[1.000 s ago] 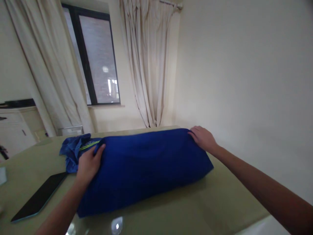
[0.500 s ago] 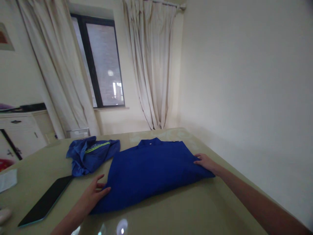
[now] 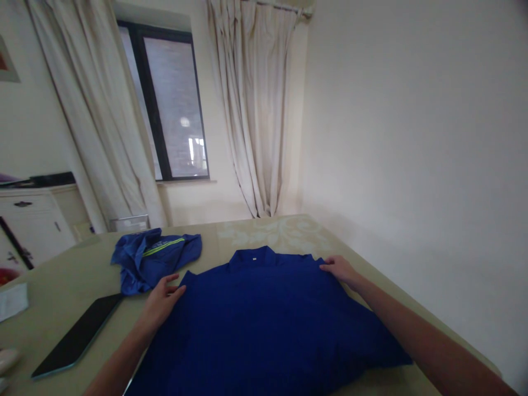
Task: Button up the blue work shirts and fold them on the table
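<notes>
A dark blue shirt (image 3: 264,319) lies spread flat on the table, its collar on the far side and its lower part running off the near edge of the view. My left hand (image 3: 163,297) is at the shirt's left shoulder, thumb and fingers closed on the edge of the cloth. At the right shoulder, my right hand (image 3: 340,269) has its fingers curled onto the fabric. A second blue garment with a yellow-green stripe (image 3: 152,258) lies crumpled just beyond my left hand.
A dark tablet (image 3: 72,341) lies on the glossy table (image 3: 61,286) at the left, with a white paper (image 3: 12,301) at the far left edge. A wall runs along the right side. Curtains, a window and a white cabinet (image 3: 33,220) stand behind.
The shirt has been set down and spread out toward me. Both hands moved from its lower corners up to its shoulders.
</notes>
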Demonstrator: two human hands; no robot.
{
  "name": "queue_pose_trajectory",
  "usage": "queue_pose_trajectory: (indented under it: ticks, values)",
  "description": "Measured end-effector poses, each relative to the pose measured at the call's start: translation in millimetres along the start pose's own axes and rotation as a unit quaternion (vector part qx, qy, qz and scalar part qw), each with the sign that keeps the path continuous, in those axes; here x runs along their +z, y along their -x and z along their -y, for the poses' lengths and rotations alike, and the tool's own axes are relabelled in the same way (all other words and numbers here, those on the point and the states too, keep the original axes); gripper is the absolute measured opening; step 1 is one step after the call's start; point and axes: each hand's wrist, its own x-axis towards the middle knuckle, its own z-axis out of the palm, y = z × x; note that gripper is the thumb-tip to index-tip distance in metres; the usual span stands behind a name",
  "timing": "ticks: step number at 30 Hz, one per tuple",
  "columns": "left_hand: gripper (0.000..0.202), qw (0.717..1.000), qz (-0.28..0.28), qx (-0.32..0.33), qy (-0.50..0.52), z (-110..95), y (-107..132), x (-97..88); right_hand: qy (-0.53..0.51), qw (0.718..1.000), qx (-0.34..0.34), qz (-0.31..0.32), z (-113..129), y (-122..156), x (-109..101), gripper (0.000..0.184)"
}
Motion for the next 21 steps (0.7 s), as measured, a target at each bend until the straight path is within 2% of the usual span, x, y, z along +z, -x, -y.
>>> queue_pose_trajectory:
  ticks: [4,7,10,13,16,19,21]
  values:
    - [0.071,0.998,0.028,0.037,0.049,1.5,1.5,-14.4,0.038,0.995,-0.049,-0.08,-5.5,1.9,-14.4,0.015]
    - [0.065,0.998,-0.02,0.051,0.033,-6.7,-3.1,-28.2,0.05,0.988,-0.081,-0.119,2.0,-1.7,-33.8,0.016]
    - [0.048,0.994,-0.067,0.08,-0.033,-20.1,-20.3,-26.6,0.041,0.987,-0.072,-0.14,23.1,-18.6,-40.7,0.015]
    - [0.025,0.975,-0.088,0.11,-0.17,-25.6,-38.7,-10.5,0.025,0.99,-0.052,-0.13,43.3,-39.4,-27.6,0.019]
    - [0.038,0.95,-0.07,0.122,-0.28,-17.8,-45.8,9.7,0.021,0.992,-0.047,-0.119,50.4,-48.4,-2.4,0.026]
    - [0.048,0.931,-0.033,0.146,-0.334,-7.5,-34.4,25.2,0.031,0.993,-0.056,-0.103,49.0,-36.2,22.6,0.041]
    - [0.054,0.917,-0.02,0.176,-0.358,-6.6,-14.1,33.5,0.046,0.99,-0.089,-0.096,50.9,-15.3,36.7,0.055]
